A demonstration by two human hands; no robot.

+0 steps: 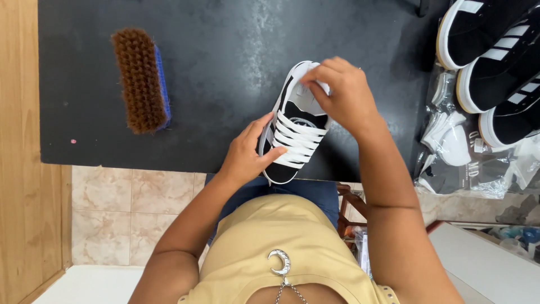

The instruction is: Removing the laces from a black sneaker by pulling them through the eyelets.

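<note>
I read this as the lacing step on the black sneaker (293, 126) with white laces (298, 138), which lies on the black tabletop (214, 62) near its 6 o'clock edge, toe toward me. My left hand (247, 155) steadies it from 8 o'clock: wrist bent, fingers curled loosely along the sole side, thumb pressed across the lower lace rows, so it is closed around the forefoot. My right hand (343, 93) comes in from 4 o'clock, forearm angled steeply up, fingers pinched tight on the white tongue or lace end at the collar; I cannot tell which. I judge the next move needs a firm pull there while the left hand keeps the shoe from sliding. A brown-bristled brush (140, 81) lies well apart at 10 o'clock; more black sneakers (495, 56) sit at 2 o'clock.
</note>
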